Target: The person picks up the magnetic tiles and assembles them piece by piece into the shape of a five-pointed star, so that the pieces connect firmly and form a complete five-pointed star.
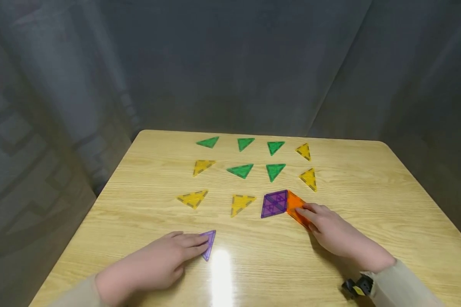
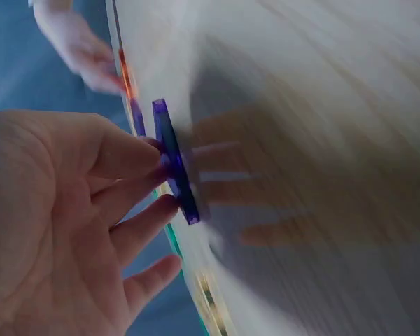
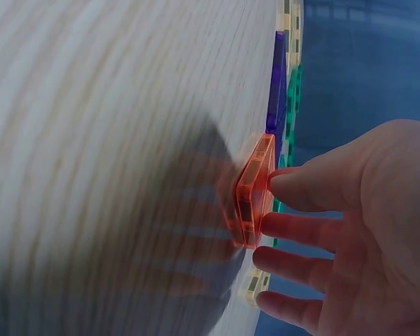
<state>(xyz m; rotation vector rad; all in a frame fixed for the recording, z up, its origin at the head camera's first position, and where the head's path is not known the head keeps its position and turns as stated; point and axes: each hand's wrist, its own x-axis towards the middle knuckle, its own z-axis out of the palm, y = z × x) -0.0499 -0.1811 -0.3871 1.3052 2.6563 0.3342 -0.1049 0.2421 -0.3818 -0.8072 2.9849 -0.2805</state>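
Observation:
My left hand (image 1: 163, 258) rests its fingertips on a purple triangular magnetic tile (image 1: 211, 244) near the front of the table. In the left wrist view, the same purple tile (image 2: 175, 164) shows edge-on beneath the fairly straight fingers. My right hand (image 1: 332, 228) touches the top of an orange translucent tile (image 1: 293, 202), covering part of its outline. The right wrist view has thumb and fingertips on the orange tile (image 3: 255, 185), fingers spread. Against the orange tile's left edge lie two purple triangles (image 1: 274, 204), joined side to side as a four-sided shape.
Several green triangular tiles (image 1: 240, 171) lie toward the back of the wooden table (image 1: 146, 187). Several yellow triangular tiles (image 1: 194, 198) lie separately to their left, right and front. A dark grey curtain (image 1: 230, 64) hangs behind the table.

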